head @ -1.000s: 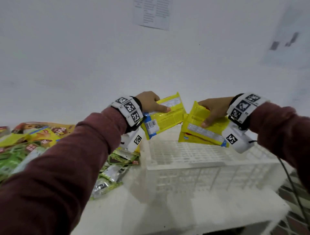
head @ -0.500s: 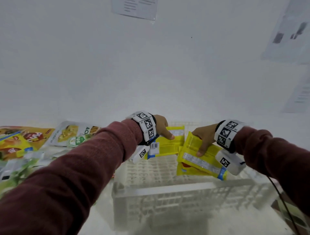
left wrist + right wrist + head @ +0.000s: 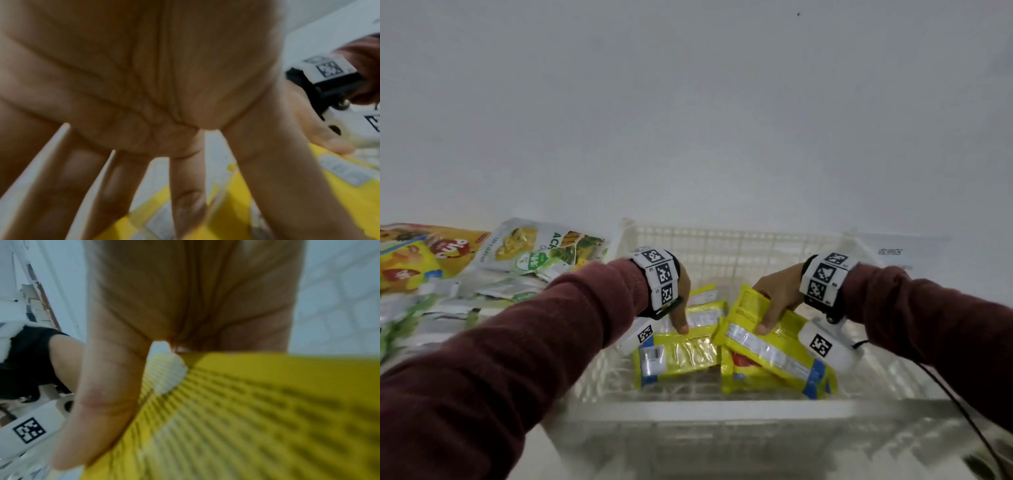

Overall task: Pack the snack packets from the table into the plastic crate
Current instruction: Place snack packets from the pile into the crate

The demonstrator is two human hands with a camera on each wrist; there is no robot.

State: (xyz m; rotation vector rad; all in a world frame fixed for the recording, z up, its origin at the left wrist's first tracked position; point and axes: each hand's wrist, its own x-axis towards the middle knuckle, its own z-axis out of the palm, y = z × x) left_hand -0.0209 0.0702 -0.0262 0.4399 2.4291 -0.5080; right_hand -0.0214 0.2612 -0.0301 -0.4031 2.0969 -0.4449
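Observation:
A white lattice plastic crate (image 3: 722, 407) stands in front of me. Both hands are down inside it. My left hand (image 3: 683, 305) hovers over yellow snack packets (image 3: 678, 353) lying on the crate floor, only its thumb tip touching them. In the left wrist view its fingers (image 3: 185, 194) are spread straight above the yellow packets (image 3: 236, 203). My right hand (image 3: 777, 301) grips a tilted stack of yellow packets (image 3: 774, 349), thumb on top and fingers underneath. The right wrist view shows that thumb (image 3: 98, 402) pressed on the yellow wrapper (image 3: 246, 402).
Several more snack packets are heaped on the table to the left of the crate, among them a green-and-white one (image 3: 541, 250) and orange ones (image 3: 431, 257). A white wall rises just behind. A black cable (image 3: 962, 414) hangs from the right wrist.
Both hands came down from above the crate into it with their yellow packets. The left hand's fingers opened and its packets now lie on the crate floor.

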